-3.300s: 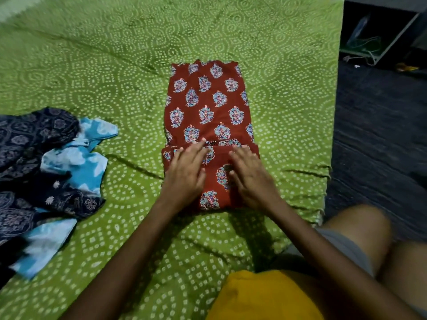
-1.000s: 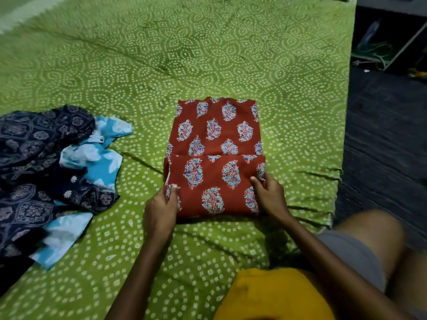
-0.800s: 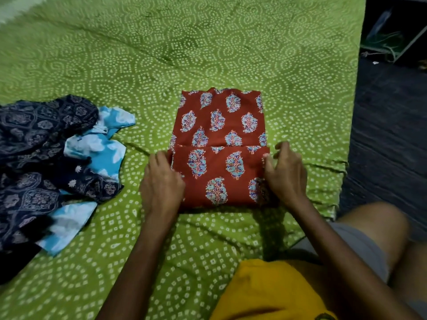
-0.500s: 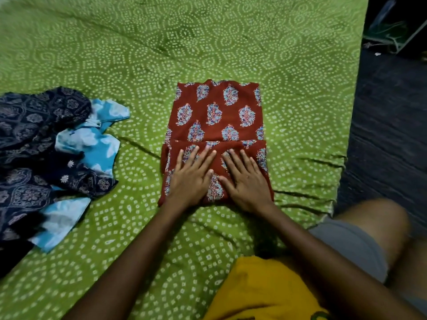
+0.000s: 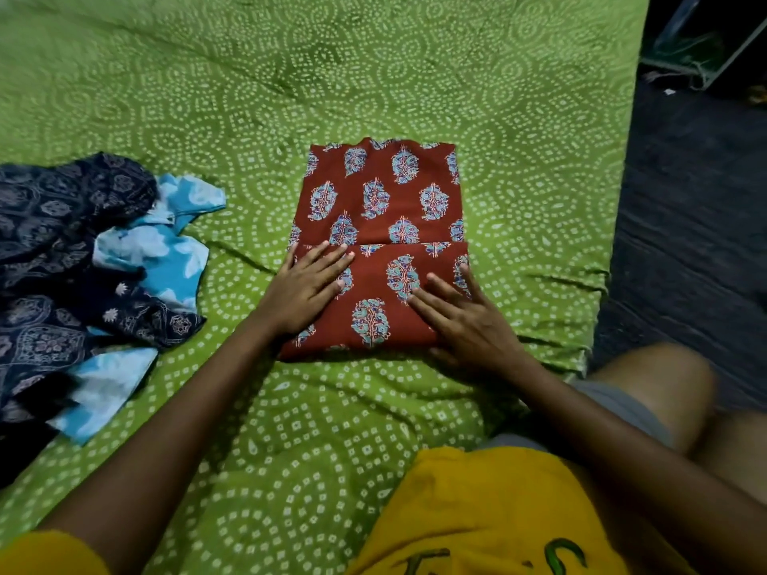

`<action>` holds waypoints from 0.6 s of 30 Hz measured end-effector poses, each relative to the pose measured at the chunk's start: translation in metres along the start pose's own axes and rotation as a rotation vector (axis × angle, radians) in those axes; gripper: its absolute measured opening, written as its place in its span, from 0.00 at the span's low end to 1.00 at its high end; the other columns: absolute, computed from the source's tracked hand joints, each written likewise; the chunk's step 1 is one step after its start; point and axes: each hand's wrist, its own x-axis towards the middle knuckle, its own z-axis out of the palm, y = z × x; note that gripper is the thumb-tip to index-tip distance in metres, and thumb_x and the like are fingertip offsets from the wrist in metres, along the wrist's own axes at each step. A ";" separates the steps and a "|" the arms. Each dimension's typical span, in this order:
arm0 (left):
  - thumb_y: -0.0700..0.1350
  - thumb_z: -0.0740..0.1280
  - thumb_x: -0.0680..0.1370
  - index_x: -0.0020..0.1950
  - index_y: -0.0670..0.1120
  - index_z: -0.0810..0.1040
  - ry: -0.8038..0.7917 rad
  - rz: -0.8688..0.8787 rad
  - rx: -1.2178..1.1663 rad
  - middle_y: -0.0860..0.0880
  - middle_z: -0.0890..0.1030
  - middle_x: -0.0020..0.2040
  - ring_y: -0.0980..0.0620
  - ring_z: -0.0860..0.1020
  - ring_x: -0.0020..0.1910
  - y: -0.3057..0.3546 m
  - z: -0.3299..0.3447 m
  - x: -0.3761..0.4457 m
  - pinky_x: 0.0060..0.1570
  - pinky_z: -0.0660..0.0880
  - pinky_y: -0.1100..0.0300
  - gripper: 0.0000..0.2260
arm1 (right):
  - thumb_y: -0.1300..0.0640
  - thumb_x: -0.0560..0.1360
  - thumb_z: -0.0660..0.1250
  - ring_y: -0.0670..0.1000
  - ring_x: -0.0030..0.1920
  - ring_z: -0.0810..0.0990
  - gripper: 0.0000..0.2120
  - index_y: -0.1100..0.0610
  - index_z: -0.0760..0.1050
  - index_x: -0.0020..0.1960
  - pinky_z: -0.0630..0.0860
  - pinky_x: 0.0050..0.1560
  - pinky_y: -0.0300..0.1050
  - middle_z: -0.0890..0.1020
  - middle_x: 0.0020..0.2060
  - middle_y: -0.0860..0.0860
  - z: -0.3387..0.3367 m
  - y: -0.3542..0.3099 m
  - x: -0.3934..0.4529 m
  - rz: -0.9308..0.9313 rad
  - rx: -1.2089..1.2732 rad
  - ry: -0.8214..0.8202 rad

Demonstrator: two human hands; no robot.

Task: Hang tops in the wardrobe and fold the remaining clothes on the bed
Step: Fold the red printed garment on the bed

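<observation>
Folded red printed garment [image 5: 379,242], lying mid-bed on green dotted bedsheet [image 5: 415,68]. Pressed flat on its near folded layer: left hand [image 5: 305,290] at left edge, right hand [image 5: 465,325] at right, fingers straight, gripping nothing. Far left, heaped navy and blue clothes [image 5: 83,276].

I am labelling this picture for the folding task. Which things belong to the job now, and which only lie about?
Job:
red garment, half folded
left hand, flat on it
right hand, flat on it
bed

Lying about:
dark blue clothes
light blue garment
floor
</observation>
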 end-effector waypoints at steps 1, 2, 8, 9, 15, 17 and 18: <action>0.63 0.38 0.74 0.74 0.57 0.49 0.001 0.001 0.017 0.58 0.56 0.75 0.56 0.51 0.76 -0.001 -0.002 0.002 0.71 0.33 0.56 0.29 | 0.47 0.73 0.61 0.57 0.63 0.76 0.25 0.62 0.76 0.62 0.44 0.75 0.56 0.81 0.58 0.55 -0.001 0.002 0.006 -0.013 -0.047 0.082; 0.63 0.38 0.73 0.74 0.57 0.52 -0.013 0.010 0.035 0.57 0.59 0.75 0.56 0.53 0.76 -0.002 -0.005 0.004 0.71 0.33 0.55 0.30 | 0.51 0.72 0.62 0.57 0.56 0.81 0.20 0.64 0.79 0.56 0.47 0.74 0.53 0.84 0.50 0.57 -0.006 0.002 0.014 -0.022 -0.042 0.134; 0.62 0.54 0.76 0.59 0.49 0.81 -0.094 0.130 -0.163 0.54 0.81 0.51 0.57 0.75 0.51 0.014 -0.050 -0.009 0.57 0.64 0.65 0.25 | 0.49 0.76 0.65 0.53 0.42 0.78 0.13 0.60 0.78 0.46 0.67 0.39 0.44 0.80 0.40 0.55 -0.090 -0.006 0.048 0.221 0.517 -0.489; 0.60 0.58 0.77 0.51 0.48 0.83 -0.170 0.071 -0.258 0.54 0.80 0.43 0.58 0.75 0.42 0.000 -0.041 -0.011 0.47 0.67 0.66 0.21 | 0.52 0.75 0.67 0.50 0.35 0.76 0.11 0.60 0.77 0.41 0.66 0.33 0.41 0.79 0.34 0.52 -0.100 -0.001 0.051 0.280 0.773 -0.560; 0.59 0.55 0.79 0.46 0.43 0.82 -0.095 -0.699 -1.242 0.46 0.84 0.44 0.51 0.83 0.42 -0.043 -0.014 -0.026 0.48 0.80 0.56 0.24 | 0.51 0.76 0.64 0.50 0.33 0.83 0.13 0.61 0.78 0.46 0.81 0.39 0.42 0.85 0.35 0.54 -0.060 0.036 0.045 1.089 1.852 -0.487; 0.64 0.46 0.79 0.52 0.45 0.80 -0.093 -0.702 -1.429 0.49 0.84 0.46 0.52 0.83 0.42 -0.013 -0.024 -0.023 0.49 0.78 0.57 0.30 | 0.40 0.76 0.60 0.54 0.45 0.83 0.23 0.60 0.78 0.54 0.79 0.51 0.49 0.85 0.44 0.57 -0.035 0.040 0.032 1.286 2.107 -0.163; 0.67 0.47 0.77 0.56 0.47 0.78 -0.086 -0.703 -1.430 0.50 0.83 0.49 0.52 0.82 0.45 0.008 -0.024 -0.023 0.54 0.76 0.55 0.30 | 0.36 0.75 0.58 0.57 0.51 0.82 0.28 0.59 0.78 0.57 0.77 0.55 0.53 0.84 0.50 0.59 -0.028 0.036 0.026 1.312 2.207 -0.059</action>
